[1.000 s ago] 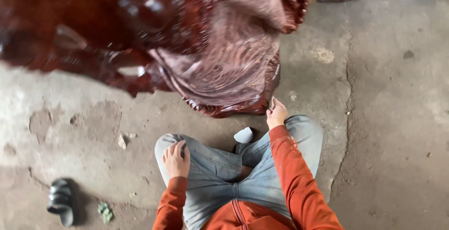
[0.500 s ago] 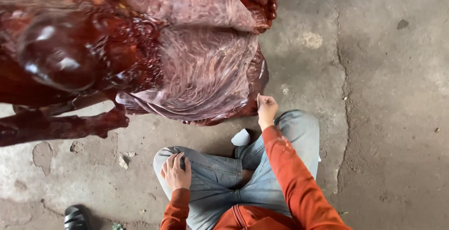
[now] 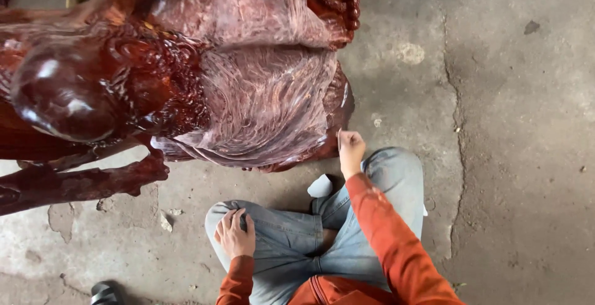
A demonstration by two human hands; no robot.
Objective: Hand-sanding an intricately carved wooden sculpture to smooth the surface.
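Note:
A large glossy dark-red carved wooden statue (image 3: 248,88) fills the upper left and stands on the concrete floor. My right hand (image 3: 351,147) is closed around a small thin piece, probably sandpaper (image 3: 339,139), held against the statue's lower right edge. My left hand (image 3: 234,233) rests flat on my left knee, on blue jeans, and holds nothing. I sit cross-legged in an orange jacket, right in front of the statue.
A long crack (image 3: 457,125) runs down the concrete floor on the right. A pale folded scrap (image 3: 321,186) lies between my knees and the statue. A black sandal (image 3: 105,294) shows at the bottom left edge. Chipped patches mark the floor (image 3: 62,218) at left.
The view has tilted, so the statue sits lower and sharper in frame. My right hand has shifted slightly along the statue's lower edge. My left hand stays on the knee.

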